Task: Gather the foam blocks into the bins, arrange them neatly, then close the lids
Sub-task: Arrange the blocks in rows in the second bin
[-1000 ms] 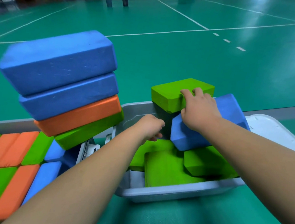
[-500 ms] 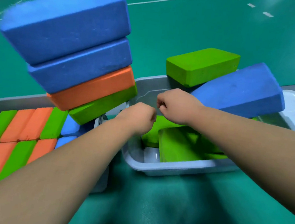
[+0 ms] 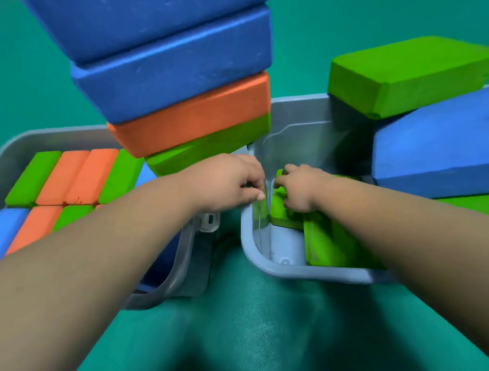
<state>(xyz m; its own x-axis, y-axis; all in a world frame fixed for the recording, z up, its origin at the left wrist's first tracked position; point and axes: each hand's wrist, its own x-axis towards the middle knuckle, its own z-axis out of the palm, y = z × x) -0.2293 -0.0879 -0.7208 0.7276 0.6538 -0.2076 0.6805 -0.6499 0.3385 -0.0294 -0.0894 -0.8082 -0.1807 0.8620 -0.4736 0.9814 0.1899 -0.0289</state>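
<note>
Green sports flooring lies under everything. The person's left hand curls over the rim of the grey plastic right-hand bin, likely steadying it. The right hand pinches the edge of a flat green foam block inside, probably to square it. Behind, a blue foam block leans loose. A second ago the right hand rested on it.
</note>
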